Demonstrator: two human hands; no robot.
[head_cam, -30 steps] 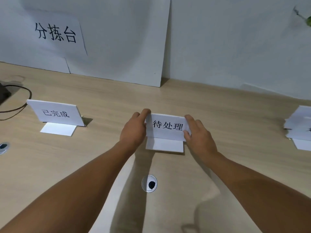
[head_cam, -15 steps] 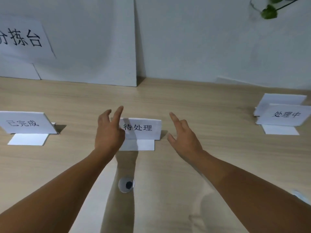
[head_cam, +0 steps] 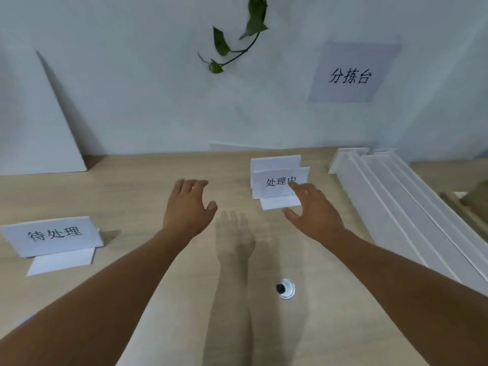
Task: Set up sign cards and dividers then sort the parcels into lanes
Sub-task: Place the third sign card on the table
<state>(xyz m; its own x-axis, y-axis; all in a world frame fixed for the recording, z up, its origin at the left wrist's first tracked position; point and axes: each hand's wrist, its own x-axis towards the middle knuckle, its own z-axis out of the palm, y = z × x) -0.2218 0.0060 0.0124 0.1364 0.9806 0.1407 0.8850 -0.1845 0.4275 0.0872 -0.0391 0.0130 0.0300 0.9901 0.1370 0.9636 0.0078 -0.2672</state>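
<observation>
A white sign card reading 处理中 (head_cam: pixel 277 182) stands on the wooden table (head_cam: pixel 137 186), with a second blank card (head_cam: pixel 274 163) right behind it. My right hand (head_cam: pixel 314 211) hovers open just in front of this card, its fingertips at the card's right side. Left of that card, my left hand (head_cam: pixel 188 207) is held open above the table and holds nothing. Another sign card reading 待处理 (head_cam: pixel 52 235) stands alone at the left. A stack of long white divider strips (head_cam: pixel 401 207) lies at the right.
A paper sheet reading 分拣台 (head_cam: pixel 351 73) hangs on the wall, with a green plant sprig (head_cam: pixel 237 38) dangling beside it. A white board (head_cam: pixel 34 122) leans at the back left. A round cable grommet (head_cam: pixel 285 287) is set in the table.
Both hands let go of the 待处理 card and moved right toward the 处理中 card. The view swung right, so the dividers came in and the 已完成 card went out.
</observation>
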